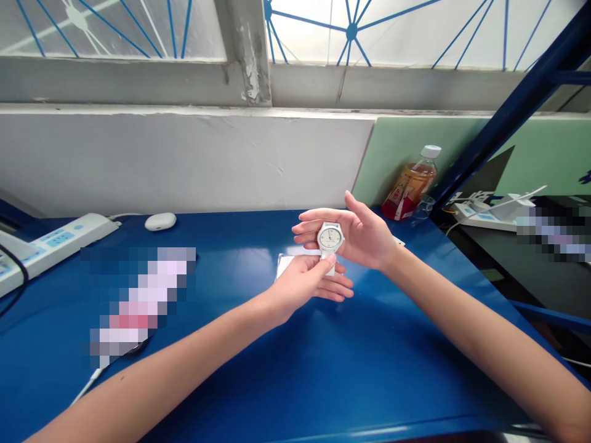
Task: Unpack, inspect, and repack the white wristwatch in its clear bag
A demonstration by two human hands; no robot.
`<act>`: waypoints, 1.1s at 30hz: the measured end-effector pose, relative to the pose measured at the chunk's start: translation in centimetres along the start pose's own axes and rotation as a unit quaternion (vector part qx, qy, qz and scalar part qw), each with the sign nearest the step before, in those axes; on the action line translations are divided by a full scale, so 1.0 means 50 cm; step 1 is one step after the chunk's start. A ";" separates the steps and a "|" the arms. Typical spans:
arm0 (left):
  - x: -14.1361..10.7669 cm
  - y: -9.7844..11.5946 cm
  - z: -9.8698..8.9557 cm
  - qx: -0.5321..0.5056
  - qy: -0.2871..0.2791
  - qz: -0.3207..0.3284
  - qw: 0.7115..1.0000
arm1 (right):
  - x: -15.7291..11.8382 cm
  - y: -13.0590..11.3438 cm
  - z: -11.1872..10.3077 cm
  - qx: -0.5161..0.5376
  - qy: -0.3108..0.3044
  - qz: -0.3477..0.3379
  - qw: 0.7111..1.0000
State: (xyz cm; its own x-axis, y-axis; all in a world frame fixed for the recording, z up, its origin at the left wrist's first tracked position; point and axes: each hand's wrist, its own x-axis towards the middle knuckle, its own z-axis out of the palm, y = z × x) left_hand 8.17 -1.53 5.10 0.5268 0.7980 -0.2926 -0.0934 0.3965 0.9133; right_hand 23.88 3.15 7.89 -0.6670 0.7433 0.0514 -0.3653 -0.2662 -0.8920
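A white wristwatch with a round pale dial is held over the blue desk, dial facing up. My left hand pinches its white strap between thumb and fingers, just below the dial. Behind the watch, my right hand is open, palm showing, with fingers stretched to the left and thumb raised. The dial lies against or just in front of the right fingers; I cannot tell which. Under my left hand, a flat white item shows in part, the rest hidden.
The blue desk runs to the wall. A drink bottle leans at the back right, near a slanted blue bar. At left are a white earbud case, a power strip and a pixelated item with a white cable.
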 end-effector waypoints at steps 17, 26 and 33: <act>0.003 -0.007 0.004 0.009 -0.029 0.031 0.999 | 0.002 -0.003 0.001 0.037 0.037 0.031 0.998; 0.004 -0.004 -0.001 0.026 -0.014 0.035 0.999 | 0.001 0.000 0.007 0.005 0.047 0.023 0.999; 0.017 0.019 -0.021 0.062 0.020 0.115 0.991 | -0.012 -0.024 0.027 -0.129 0.131 -0.079 0.980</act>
State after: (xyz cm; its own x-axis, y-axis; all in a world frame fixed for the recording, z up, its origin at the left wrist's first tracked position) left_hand 7.62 0.00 5.42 0.4694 0.8793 -0.0805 -0.1015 0.1443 0.9843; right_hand 23.83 2.18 9.52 -0.4125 0.9041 0.1114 -0.2513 0.0046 -0.9679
